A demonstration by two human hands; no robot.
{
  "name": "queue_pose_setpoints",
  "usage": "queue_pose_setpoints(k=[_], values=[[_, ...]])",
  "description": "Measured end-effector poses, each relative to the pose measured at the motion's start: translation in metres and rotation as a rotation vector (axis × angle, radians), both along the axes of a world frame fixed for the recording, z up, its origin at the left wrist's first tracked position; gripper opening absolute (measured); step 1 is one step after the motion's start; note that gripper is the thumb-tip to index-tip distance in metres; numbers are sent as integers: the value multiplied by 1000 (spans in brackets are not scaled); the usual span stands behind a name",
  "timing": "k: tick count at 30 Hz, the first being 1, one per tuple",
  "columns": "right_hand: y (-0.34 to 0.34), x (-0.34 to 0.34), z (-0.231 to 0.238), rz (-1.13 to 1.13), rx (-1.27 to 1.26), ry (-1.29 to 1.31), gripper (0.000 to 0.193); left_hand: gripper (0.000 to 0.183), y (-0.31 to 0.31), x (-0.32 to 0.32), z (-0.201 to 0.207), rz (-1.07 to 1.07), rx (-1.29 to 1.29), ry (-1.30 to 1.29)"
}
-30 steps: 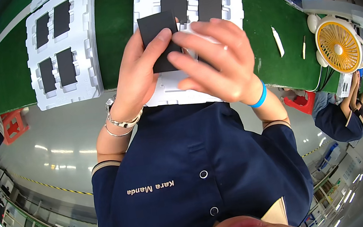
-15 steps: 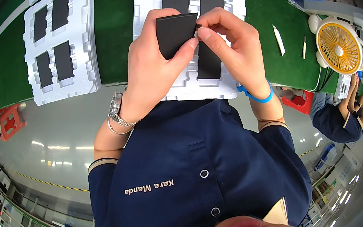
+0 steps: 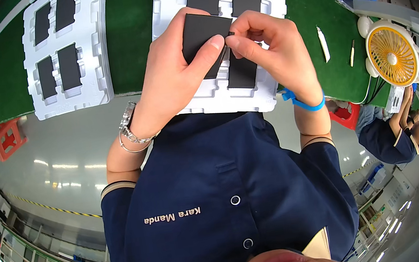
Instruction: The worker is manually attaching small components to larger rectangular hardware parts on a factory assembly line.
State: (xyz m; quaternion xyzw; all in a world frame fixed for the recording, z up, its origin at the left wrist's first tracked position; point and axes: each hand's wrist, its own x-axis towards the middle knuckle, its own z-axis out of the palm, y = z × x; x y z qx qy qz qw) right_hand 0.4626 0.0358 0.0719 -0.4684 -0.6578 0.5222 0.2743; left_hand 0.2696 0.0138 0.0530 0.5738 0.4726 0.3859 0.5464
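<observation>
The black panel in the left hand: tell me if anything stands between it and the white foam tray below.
Nothing visible does. The left hand holds the black panel directly above the white foam tray, and the right hand pinches its right edge. Only the fingers wrapped around the panel lie between it and the tray; the slot beneath is hidden.

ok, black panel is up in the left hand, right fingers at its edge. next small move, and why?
Probably peel: the right hand pinches something tiny at the right edge of the black panel, which the left hand holds above the white foam tray. Pulling that bit away from the edge looks like the likely next move.
</observation>
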Motion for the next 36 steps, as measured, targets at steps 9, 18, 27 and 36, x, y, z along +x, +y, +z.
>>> queue_pose_setpoints(k=[9, 18, 27, 36], values=[[4, -4, 6, -12, -184, 164, 13, 21, 2, 4, -2, 35, -70, -220], [-2, -5, -4, -103, -135, 261, 13, 30, 0, 6, -1, 91, -100, -275], [-1, -10, 0, -137, 54, 57, 9, 38, -3, 10, 0, 161, 137, 71], [3, -8, 6, -89, 113, -46, 8, 37, -4, 14, -1, 206, 298, 210]])
